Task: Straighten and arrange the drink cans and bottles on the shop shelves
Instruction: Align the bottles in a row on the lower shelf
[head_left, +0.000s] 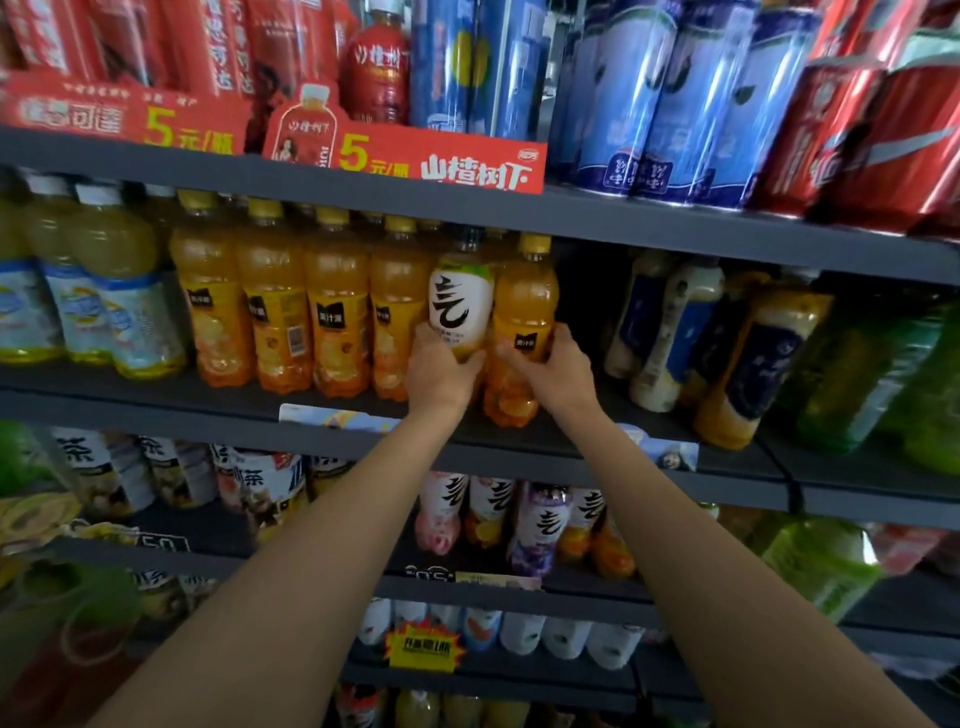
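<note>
Left hand (439, 371) grip on white-labelled bottle (460, 306), right hand (553, 364) grip on orange bottle (522, 332)

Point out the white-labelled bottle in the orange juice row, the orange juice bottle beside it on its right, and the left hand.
white-labelled bottle (460, 306): head view, on its white label.
orange juice bottle (525, 296): head view, on its upper body.
left hand (439, 370): head view, back of the hand.

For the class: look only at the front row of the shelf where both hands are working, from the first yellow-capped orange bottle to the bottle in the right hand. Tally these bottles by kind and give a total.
Orange juice bottles, yellow caps: 5
White-labelled bottle, in the left hand: 1
Total: 6
The right hand holds the last orange bottle.
</note>
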